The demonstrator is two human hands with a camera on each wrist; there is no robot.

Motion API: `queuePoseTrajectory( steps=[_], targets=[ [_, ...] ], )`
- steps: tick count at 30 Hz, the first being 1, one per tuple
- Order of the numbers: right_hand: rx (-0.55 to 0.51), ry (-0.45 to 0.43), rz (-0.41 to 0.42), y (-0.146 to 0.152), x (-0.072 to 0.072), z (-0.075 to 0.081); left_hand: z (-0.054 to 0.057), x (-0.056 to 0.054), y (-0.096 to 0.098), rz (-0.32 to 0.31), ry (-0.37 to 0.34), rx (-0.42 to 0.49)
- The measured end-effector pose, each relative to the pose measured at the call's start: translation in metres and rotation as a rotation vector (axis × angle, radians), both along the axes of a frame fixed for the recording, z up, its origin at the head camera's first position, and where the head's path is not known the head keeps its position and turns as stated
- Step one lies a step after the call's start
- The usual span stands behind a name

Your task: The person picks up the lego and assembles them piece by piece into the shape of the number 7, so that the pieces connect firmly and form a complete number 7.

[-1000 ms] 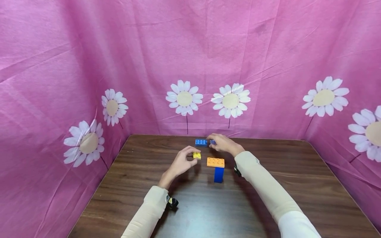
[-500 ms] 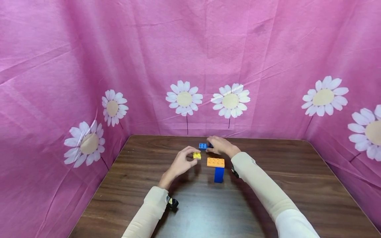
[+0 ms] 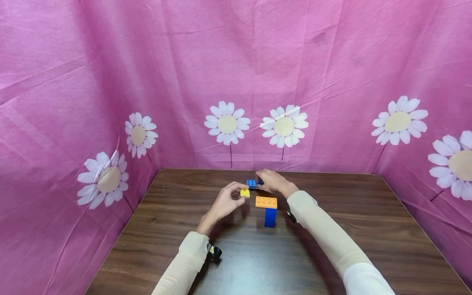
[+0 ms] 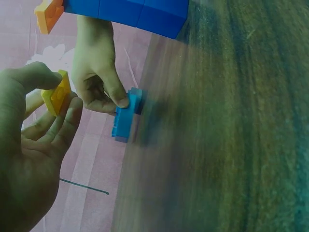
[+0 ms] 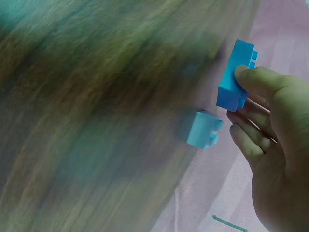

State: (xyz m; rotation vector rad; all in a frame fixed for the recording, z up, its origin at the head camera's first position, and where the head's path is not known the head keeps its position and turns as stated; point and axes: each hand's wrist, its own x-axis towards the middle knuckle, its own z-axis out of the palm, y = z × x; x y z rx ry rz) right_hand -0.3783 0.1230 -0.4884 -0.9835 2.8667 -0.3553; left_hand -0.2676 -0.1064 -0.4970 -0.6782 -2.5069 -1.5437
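Note:
My left hand pinches a small yellow building brick between thumb and fingers, held above the table. In the left wrist view the yellow brick looks thin. My right hand pinches a longer blue brick near the back of the table; the right wrist view shows the thumb on the side of this blue brick. A smaller blue brick sits on the table close by, mostly behind the right hand in the head view. Between the forearms stands a blue column topped by an overhanging orange brick.
The dark wooden table has its back edge just beyond the right hand. A pink curtain with daisies surrounds it on the back and sides. A black wrist device is on the left sleeve.
My right hand has taken hold of the longer blue brick and drawn it slightly right and toward me. The left hand stays in place with the yellow brick.

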Motion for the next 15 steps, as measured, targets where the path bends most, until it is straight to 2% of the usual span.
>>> queuePoseTrajectory(
  steps=[8, 11, 15],
  targets=[
    [-0.222, -0.052, 0.0, 0.012, 0.009, 0.018, 0.004, 0.001, 0.005, 0.023, -0.052, 0.092],
    [-0.296, -0.083, 0.003, 0.017, 0.013, 0.024, 0.005, 0.001, 0.006, 0.036, -0.04, 0.143],
    [-0.365, -0.107, 0.049, 0.023, 0.017, 0.03, 0.004, 0.001, 0.005, 0.034, -0.022, 0.215]
  ],
)
